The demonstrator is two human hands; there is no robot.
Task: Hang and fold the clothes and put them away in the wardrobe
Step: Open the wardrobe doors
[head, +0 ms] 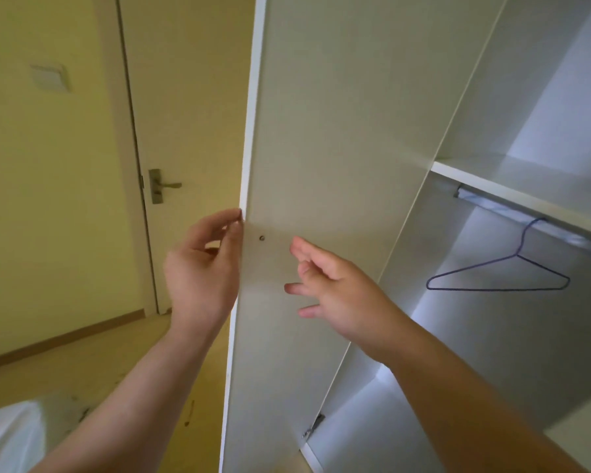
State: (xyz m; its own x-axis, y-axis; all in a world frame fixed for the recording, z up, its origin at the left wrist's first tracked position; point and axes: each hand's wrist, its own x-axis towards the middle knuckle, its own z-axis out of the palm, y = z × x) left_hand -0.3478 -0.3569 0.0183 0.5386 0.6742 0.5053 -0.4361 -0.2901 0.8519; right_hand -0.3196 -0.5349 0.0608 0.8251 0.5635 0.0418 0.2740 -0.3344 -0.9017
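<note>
Holding wardrobe door edge, left hand (right hand spread)

A wall switch sits left of a closed door with a lever handle.

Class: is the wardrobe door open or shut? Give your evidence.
Open. The door is swung outward, its inner face toward us, and beside it the rail and a hanger inside are visible.

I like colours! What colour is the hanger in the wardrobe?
The hanger is dark blue; head view.
</note>
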